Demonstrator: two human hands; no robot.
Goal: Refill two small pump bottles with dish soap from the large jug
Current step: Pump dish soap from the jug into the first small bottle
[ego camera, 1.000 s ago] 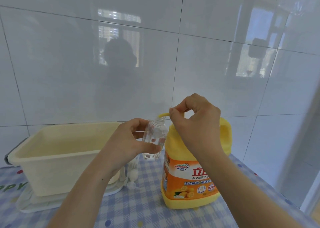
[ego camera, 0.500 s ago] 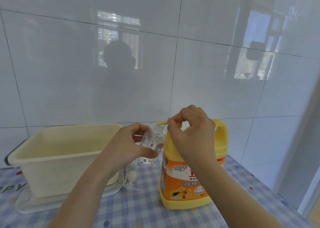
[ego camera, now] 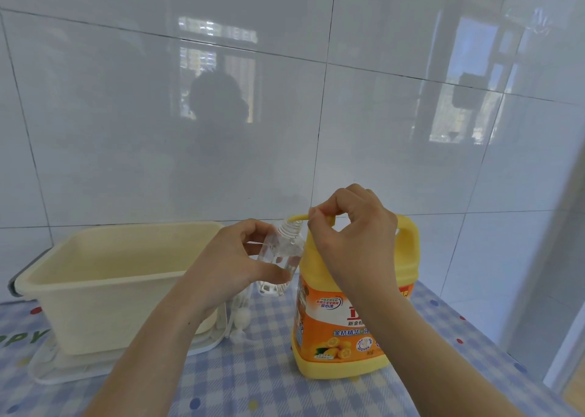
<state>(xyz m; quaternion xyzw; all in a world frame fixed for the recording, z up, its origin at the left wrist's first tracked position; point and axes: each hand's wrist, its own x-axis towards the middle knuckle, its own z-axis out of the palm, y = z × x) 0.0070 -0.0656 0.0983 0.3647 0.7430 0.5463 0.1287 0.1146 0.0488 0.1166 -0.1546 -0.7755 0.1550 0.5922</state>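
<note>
The left hand (ego camera: 228,264) curls fingers and thumb round a clear bottle (ego camera: 280,258), tilted just beside the jug (ego camera: 348,337), neck under the jug's yellow spout (ego camera: 297,218); the right hand (ego camera: 351,236) pinches that spout with curled fingers

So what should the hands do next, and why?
Probably push the jug's yellow spout down with the right hand: its tip sits at the open neck of the clear bottle the left hand holds, which looks nearly empty.
</note>
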